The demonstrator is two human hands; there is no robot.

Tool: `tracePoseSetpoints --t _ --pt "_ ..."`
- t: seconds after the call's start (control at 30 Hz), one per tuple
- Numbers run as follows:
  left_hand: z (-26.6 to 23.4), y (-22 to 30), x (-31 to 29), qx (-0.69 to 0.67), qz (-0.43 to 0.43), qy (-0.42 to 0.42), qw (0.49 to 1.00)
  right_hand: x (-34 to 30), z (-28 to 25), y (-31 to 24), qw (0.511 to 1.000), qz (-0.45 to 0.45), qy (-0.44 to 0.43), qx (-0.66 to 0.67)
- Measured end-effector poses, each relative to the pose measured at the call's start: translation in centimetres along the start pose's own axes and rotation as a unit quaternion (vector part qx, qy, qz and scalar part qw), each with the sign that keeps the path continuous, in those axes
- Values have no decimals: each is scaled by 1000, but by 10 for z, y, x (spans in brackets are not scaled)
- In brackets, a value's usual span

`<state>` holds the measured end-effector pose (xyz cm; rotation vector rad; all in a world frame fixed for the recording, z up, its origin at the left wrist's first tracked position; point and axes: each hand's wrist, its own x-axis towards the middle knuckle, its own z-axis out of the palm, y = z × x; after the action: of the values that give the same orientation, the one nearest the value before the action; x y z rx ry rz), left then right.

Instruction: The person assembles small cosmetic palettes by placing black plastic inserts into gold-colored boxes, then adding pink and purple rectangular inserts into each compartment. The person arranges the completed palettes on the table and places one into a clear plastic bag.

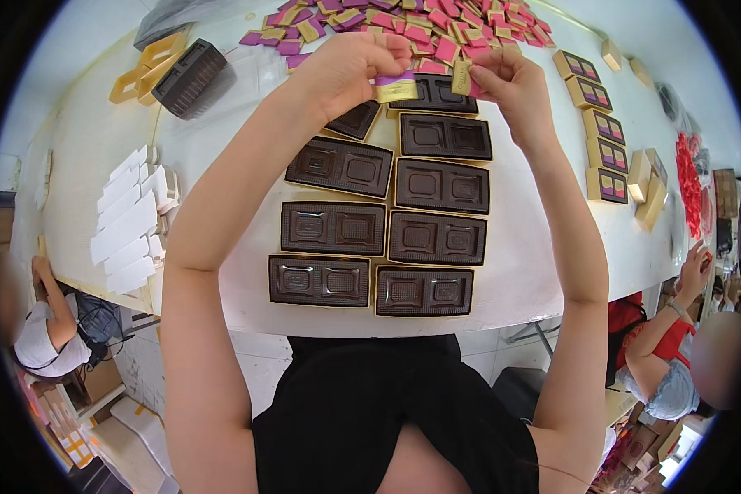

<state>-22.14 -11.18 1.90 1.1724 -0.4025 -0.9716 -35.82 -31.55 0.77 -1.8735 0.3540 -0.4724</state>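
Observation:
My left hand (pixel 352 69) pinches a small flat purple-and-gold packet (pixel 397 88) between its fingers, over the far end of the box rows. Close by on the right, my right hand (pixel 514 89) grips a gold-and-pink packet (pixel 463 79) between thumb and fingers. Below both hands lie two rows of gold boxes, each lined with a dark brown plastic tray (pixel 443 184) that has two square wells. The wells of the nearer trays hold nothing. One far box (pixel 433 93) is partly hidden by the packets and my left hand.
A heap of pink, purple and gold packets (pixel 449 51) spreads across the table's far side. Filled boxes (pixel 605 155) stand in a column at right, beside gold lids (pixel 652 204). At left are stacked dark trays (pixel 189 78) and folded white cards (pixel 130 216). Other people sit at both sides.

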Motion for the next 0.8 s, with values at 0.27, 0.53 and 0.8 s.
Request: tracePoseSetpoints --t 0.27,0.53,0.8 --pt "3 -10 -5 144 102 3 984 -6 17 8 997 63 45 -13" --pt "11 8 1 354 184 -5 917 -7 12 6 997 28 32 -63" --pt "6 40 35 620 214 -247 714 -17 7 -9 951 -40 -22 -304"
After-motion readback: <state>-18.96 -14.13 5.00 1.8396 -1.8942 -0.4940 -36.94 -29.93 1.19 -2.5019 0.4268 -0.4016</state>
